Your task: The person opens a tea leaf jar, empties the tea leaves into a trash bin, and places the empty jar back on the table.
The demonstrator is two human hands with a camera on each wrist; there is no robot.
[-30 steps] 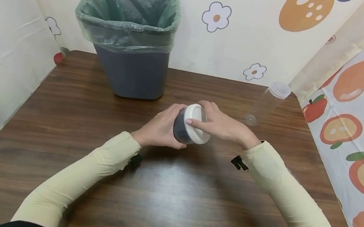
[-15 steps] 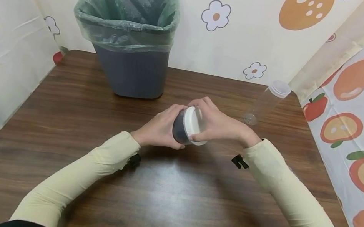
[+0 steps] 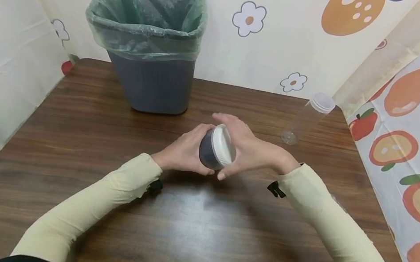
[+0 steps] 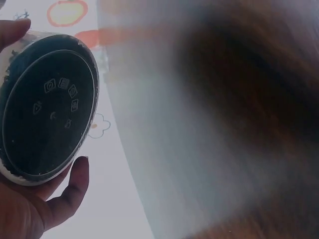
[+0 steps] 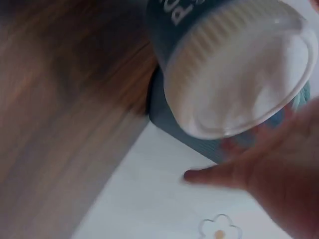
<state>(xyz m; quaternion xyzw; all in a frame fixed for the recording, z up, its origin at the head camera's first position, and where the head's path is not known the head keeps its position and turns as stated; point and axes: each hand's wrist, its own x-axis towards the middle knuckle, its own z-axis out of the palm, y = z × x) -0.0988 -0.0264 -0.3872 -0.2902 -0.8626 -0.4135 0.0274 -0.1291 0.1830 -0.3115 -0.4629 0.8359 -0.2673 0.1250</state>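
Note:
My left hand (image 3: 187, 148) grips a dark, round jar (image 3: 207, 151) above the table, its fingers and thumb wrapped around the body. The jar lies tilted, with its ribbed white lid (image 3: 222, 146) facing right. In the left wrist view the dark jar base (image 4: 50, 114) shows small moulded symbols. White letters are partly visible on its side in the right wrist view, where the lid (image 5: 244, 74) is seen from its top. Beside that lid, my right hand (image 3: 252, 148) is spread, thumb and fingers apart, with a gap to the lid in the right wrist view.
Behind the hands stands a dark grey bin (image 3: 156, 83) lined with a green bag (image 3: 144, 41). A tall clear bottle with a white cap (image 3: 322, 103) is at the back right of the wooden table (image 3: 194, 245). Printed cloth walls (image 3: 269, 50) enclose the sides and back.
My right hand has gone from gripping the lid, thumb across its top, to spreading its fingers beside it. The jar is still in my left hand, with the lid facing further right.

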